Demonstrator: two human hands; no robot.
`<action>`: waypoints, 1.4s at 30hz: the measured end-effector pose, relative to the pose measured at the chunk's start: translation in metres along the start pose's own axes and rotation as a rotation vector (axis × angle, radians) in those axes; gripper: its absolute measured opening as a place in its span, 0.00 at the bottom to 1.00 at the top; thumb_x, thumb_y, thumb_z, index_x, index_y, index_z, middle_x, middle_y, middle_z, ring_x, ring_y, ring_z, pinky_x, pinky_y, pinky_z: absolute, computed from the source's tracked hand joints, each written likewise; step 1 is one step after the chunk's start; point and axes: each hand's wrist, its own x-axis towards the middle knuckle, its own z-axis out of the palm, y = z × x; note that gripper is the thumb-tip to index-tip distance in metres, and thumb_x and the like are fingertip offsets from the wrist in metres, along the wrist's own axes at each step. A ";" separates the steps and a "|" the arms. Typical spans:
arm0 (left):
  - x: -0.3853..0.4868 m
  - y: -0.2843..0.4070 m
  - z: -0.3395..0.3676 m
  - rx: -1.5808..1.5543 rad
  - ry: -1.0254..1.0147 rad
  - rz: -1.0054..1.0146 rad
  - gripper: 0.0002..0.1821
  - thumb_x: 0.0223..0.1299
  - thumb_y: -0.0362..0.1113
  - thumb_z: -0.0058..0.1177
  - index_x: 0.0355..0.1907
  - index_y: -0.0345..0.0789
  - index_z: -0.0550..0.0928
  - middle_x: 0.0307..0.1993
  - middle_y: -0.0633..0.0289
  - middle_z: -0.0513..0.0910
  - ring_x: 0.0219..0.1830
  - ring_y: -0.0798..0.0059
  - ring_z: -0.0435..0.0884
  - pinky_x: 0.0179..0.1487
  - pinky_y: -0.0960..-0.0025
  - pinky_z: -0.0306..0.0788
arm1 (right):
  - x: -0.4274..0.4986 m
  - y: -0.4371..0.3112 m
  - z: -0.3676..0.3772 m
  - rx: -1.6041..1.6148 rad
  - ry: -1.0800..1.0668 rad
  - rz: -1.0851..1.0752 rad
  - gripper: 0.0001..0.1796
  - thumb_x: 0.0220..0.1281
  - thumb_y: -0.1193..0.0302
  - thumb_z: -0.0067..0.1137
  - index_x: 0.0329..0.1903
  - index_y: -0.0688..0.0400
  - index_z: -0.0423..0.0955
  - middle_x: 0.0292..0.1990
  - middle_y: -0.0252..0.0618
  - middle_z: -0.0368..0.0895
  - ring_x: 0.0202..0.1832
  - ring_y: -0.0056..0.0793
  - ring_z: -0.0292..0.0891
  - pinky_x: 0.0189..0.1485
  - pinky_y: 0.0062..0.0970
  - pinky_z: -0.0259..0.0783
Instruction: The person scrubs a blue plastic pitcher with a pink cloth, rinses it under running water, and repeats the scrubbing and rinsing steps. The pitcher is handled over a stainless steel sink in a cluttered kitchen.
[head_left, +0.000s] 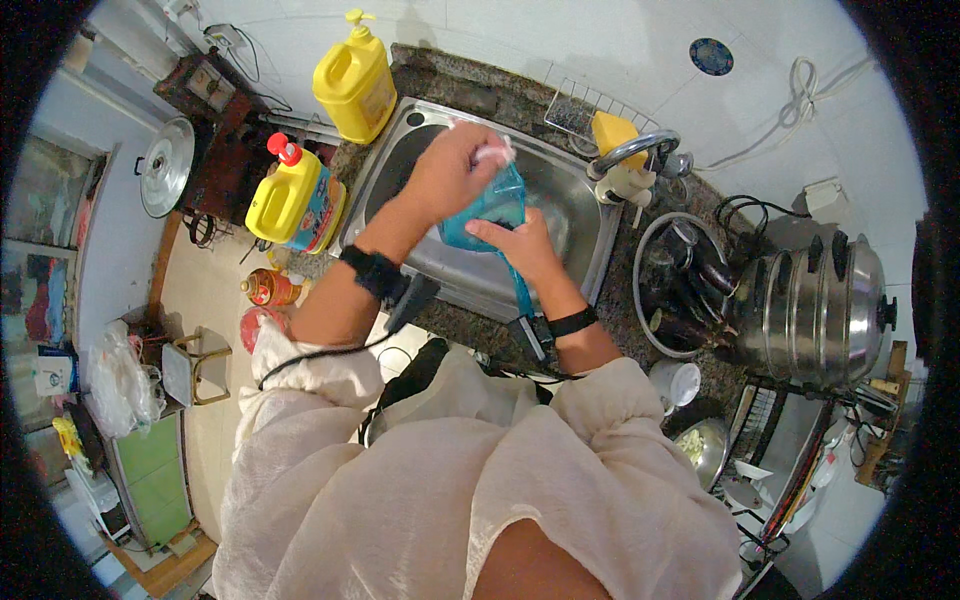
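Note:
Over the stainless steel sink (480, 289), a blue translucent plastic container (465, 229) is held up, with a long blue strip or handle hanging toward the front rim. My right hand (525, 244) grips its near side, the thumb lying across it. My left hand (457, 169) is curled at its upper edge around a small pinkish-white thing (495, 154), perhaps a cloth or scrubber; the fingers hide most of it. Behind my right hand, the bottom of the basin shows. The chrome faucet (637, 146) curves in at the sink's right back corner.
Two yellow jugs, one with a yellow pump (356, 90) and one with a red pump (296, 199), stand left of the sink. On the right are a bowl of eggplants (686, 285), a stacked metal steamer (817, 307) and a white cup (679, 382). A wire rack (574, 109) sits behind.

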 end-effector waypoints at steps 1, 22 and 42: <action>-0.002 0.000 0.002 0.104 0.022 0.142 0.09 0.58 0.34 0.54 0.41 0.36 0.80 0.37 0.55 0.81 0.41 0.56 0.79 0.48 0.61 0.72 | 0.000 0.000 0.000 -0.071 0.052 -0.007 0.12 0.50 0.70 0.71 0.37 0.58 0.80 0.32 0.30 0.84 0.35 0.18 0.77 0.43 0.26 0.74; -0.014 -0.003 -0.002 0.334 -0.080 0.123 0.12 0.49 0.29 0.54 0.37 0.46 0.85 0.48 0.61 0.74 0.47 0.55 0.74 0.45 0.56 0.71 | -0.003 0.011 -0.017 -0.120 -0.072 0.079 0.12 0.51 0.72 0.70 0.38 0.60 0.80 0.33 0.27 0.82 0.35 0.14 0.75 0.39 0.21 0.73; 0.003 -0.021 -0.020 -0.413 -0.273 -0.268 0.10 0.59 0.36 0.52 0.42 0.36 0.80 0.42 0.64 0.77 0.47 0.75 0.73 0.56 0.70 0.67 | -0.007 -0.027 -0.032 -0.025 -0.205 0.123 0.23 0.47 0.74 0.72 0.48 0.61 0.76 0.41 0.31 0.82 0.41 0.19 0.76 0.47 0.25 0.73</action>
